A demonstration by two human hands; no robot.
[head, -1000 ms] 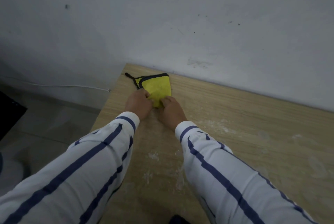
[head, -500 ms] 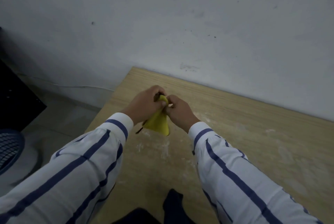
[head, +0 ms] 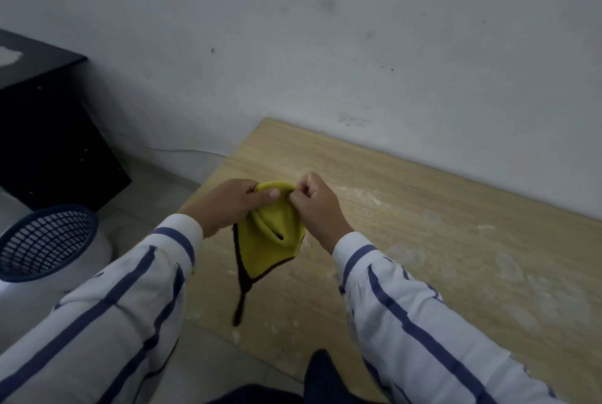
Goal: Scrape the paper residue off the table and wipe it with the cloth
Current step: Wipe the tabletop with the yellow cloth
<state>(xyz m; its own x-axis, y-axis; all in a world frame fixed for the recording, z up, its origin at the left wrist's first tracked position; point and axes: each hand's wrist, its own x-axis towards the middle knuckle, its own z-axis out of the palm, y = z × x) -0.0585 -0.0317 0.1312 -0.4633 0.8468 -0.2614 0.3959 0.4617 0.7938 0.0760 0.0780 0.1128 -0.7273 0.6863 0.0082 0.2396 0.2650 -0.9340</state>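
Above the near left corner of the table (head: 423, 240), a yellow cloth (head: 270, 240) with dark edging is held clear of the wood by both hands. The left hand (head: 228, 204) is closed on the cloth's top edge from the left, the thumb laid across the fold; the right hand (head: 314, 204) is curled into a near fist, with the same edge pinched from the right. The cloth is hung downward from the fingers, its long axis roughly vertical, and a dark loop is trailed from its lowest corner. Pale, powdery residue (head: 368, 198) is seen on the table to the right of the hands and further along the wood, so the right hand is judged the nearer one for wiping. The cloth would have to be lowered and carried rightward to meet it.

A second ago the cloth was lying flat on the table near the wall, with both hands pressed on it; half a second ago it had been lifted and bunched. Now it has been opened out further and hangs longer. A blue mesh basket (head: 45, 240) is visible on the floor at left.
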